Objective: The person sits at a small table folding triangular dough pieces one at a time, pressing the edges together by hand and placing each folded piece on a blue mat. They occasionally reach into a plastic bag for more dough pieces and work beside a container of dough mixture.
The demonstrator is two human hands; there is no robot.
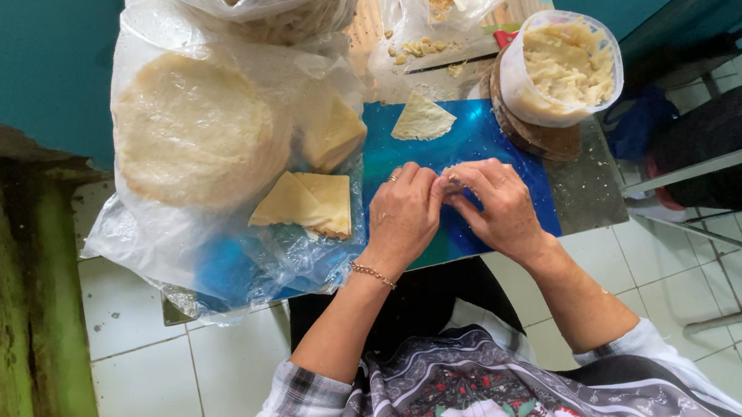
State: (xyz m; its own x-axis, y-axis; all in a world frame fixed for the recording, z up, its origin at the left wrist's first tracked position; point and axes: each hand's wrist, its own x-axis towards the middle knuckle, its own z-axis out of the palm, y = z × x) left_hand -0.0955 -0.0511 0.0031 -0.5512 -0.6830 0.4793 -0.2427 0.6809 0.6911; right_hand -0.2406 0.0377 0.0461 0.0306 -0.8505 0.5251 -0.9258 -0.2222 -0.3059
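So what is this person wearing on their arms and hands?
Both forearms are bare, with plaid sleeves in grey, white and dark checks pushed up to the elbows. The left hand has a ring on one finger and a thin beaded bracelet at the wrist. The right hand shows no jewellery that I can see. No gloves on either.

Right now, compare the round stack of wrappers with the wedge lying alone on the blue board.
The round stack is a full circle, many sheets thick, lying on clear plastic. The lone wedge is a single quarter-shaped piece lying bare on the blue board. Both are pale cream dough.
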